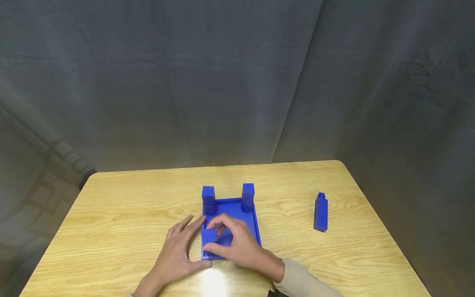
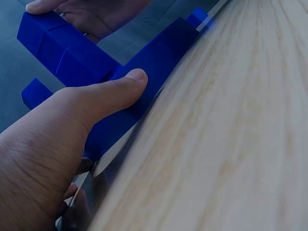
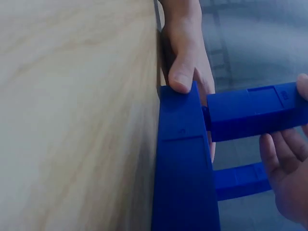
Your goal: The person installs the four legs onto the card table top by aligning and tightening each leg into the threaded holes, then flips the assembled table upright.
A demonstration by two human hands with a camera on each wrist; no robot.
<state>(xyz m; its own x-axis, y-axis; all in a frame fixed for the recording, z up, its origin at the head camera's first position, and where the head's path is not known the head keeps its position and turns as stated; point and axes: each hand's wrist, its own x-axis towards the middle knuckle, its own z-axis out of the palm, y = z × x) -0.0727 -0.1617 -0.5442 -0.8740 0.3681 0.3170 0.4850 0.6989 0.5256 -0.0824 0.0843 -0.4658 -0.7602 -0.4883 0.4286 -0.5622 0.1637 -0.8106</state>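
Observation:
A square blue tray-like base (image 1: 257, 226) with a raised rim lies on the table. My right hand (image 1: 243, 247) grips the top of a square blue leg (image 3: 250, 111) between thumb and fingers. That leg stands at the base's front left corner, and a narrow neck (image 3: 206, 118) shows between the two. My left hand (image 1: 175, 256) braces this corner: its thumb (image 2: 134, 79) presses the front wall, while its straight, spread fingers reach along the left side. Two more blue legs, the left one (image 1: 208, 198) and right one (image 1: 247, 196), stand upright at the far corners.
A loose blue leg (image 1: 320, 214) lies on the right part of the table, its threaded peg (image 1: 321, 195) pointing away. The wooden table (image 1: 122, 206) has its far edge close to a grey curtain (image 1: 185, 82).

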